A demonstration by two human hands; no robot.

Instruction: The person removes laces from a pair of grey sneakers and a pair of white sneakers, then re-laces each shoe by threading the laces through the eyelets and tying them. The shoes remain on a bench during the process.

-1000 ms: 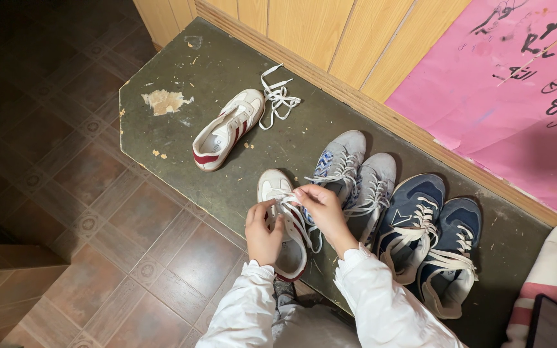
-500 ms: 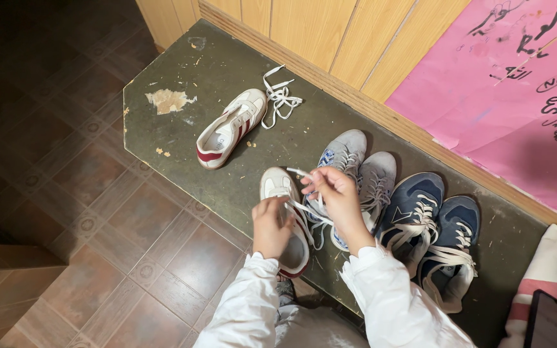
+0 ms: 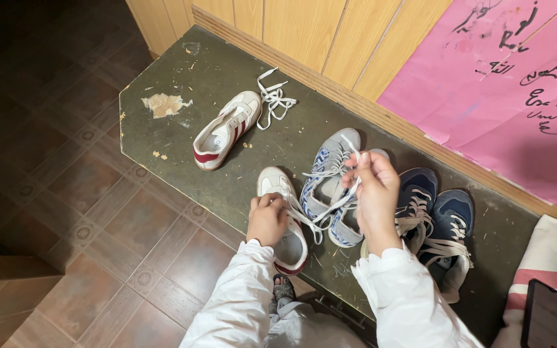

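A white sneaker with red trim (image 3: 277, 187) lies on the dark bench (image 3: 175, 138) in front of me. My left hand (image 3: 266, 219) presses down on its middle. My right hand (image 3: 374, 193) is raised to the right, pinching the white lace (image 3: 320, 216), which runs taut from the sneaker up to my fingers. The matching white and red sneaker (image 3: 225, 130) lies farther back on the left, with a loose white lace (image 3: 272, 98) bunched at its toe.
A grey and blue pair of sneakers (image 3: 330, 183) and a navy pair (image 3: 443, 232) stand to the right on the bench. Behind are wooden panels and a pink poster (image 3: 504, 84). A dark phone (image 3: 545, 316) rests on a striped cloth (image 3: 549, 274). Brown tiled floor (image 3: 66, 193) lies to the left.
My right hand has risen and moved right, drawing the lace out of the near sneaker. My left hand has settled onto the sneaker.
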